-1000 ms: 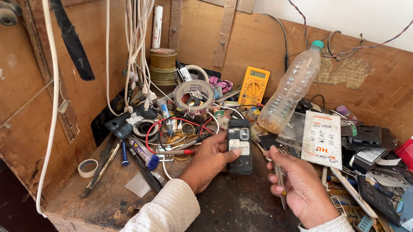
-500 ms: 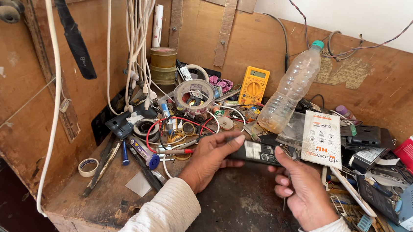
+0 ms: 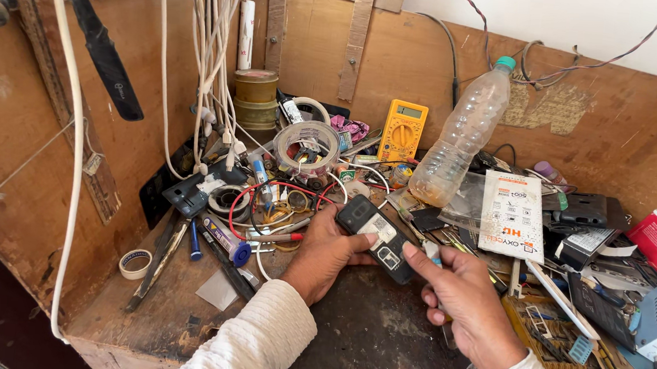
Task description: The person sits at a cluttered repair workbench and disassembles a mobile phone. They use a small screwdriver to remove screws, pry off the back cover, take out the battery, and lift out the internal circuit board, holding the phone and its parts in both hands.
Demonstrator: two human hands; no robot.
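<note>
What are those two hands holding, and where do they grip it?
A small black phone, back up. The left hand grips its near left edge; the right hand touches its lower right end with a fingertip.

A small electronics repair workshop: a yellow multimeter (image 3: 401, 131), tape rolls (image 3: 305, 147), hanging cables (image 3: 212, 58) crowd the wooden bench (image 3: 178, 313).

A worn wooden bench (image 3: 178, 313), dark and stained at the middle, carries heavy clutter. A tape roll (image 3: 135, 263) lies near its left edge, beside pens (image 3: 224, 239). Red and white wires (image 3: 280, 200) tangle further back, by a yellow multimeter (image 3: 401, 131) and a leaning plastic bottle (image 3: 461, 132). A white packet (image 3: 512, 214) lies right.
</note>
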